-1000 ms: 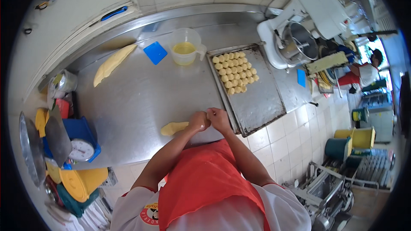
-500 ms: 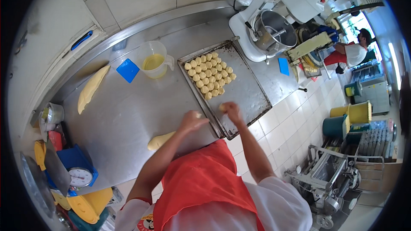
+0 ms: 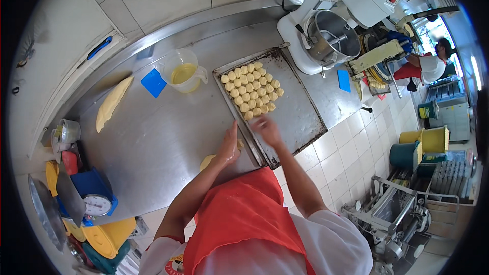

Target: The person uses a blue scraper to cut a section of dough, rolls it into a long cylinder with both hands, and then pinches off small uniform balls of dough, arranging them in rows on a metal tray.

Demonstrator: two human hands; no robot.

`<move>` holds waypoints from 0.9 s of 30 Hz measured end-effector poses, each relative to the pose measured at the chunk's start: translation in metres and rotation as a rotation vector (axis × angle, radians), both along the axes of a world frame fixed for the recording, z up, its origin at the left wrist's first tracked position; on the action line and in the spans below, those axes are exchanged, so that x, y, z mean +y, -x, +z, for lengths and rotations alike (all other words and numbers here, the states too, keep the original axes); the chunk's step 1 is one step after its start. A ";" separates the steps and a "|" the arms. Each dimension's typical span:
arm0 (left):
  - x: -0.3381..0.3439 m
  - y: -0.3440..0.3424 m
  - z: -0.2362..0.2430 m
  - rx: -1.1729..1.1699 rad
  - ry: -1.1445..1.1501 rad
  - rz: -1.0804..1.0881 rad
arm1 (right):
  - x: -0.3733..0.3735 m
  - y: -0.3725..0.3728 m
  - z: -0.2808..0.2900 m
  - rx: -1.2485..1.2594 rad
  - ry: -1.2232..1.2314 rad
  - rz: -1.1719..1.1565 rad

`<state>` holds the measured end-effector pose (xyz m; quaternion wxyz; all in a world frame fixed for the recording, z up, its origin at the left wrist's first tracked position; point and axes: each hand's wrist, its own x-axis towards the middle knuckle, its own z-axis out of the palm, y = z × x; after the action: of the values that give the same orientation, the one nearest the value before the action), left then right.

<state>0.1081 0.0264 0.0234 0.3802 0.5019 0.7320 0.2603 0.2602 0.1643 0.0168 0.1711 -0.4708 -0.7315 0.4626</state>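
Dough balls on tray, jug left

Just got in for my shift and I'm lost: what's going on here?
A person in a red apron is working at a metal counter. The right hand, blurred, is over the tray, at the near side of the dough balls; whether it holds anything is unclear. The left hand is by the tray's left edge, with what looks like dough against it. A dough piece lies partly hidden by the left forearm.

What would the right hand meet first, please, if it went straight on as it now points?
Probably the nearest dough ball on the tray, though depth at the right hand is unclear.
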 end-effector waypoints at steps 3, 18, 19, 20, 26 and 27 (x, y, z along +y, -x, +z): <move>-0.013 0.006 -0.024 -0.222 -0.167 0.160 | -0.064 0.022 -0.004 0.193 0.438 0.330; 0.001 0.036 -0.019 0.044 0.366 -0.081 | -0.084 0.005 0.035 0.032 0.307 0.301; 0.005 0.040 -0.013 0.052 0.371 -0.090 | -0.071 -0.007 0.032 0.173 0.496 0.253; 0.010 0.038 -0.001 0.088 0.377 0.001 | -0.059 -0.025 0.026 0.306 0.685 0.185; 0.006 0.008 -0.011 0.203 0.309 -0.124 | 0.080 -0.045 -0.036 -0.018 -0.211 -0.384; 0.008 0.003 -0.015 0.247 0.238 -0.158 | 0.099 -0.045 -0.044 -0.027 -0.240 -0.404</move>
<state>0.1051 0.0347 0.0081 0.3634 0.5373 0.7571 0.0774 0.3048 0.2634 -0.0272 0.3051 -0.5900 -0.6746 0.3222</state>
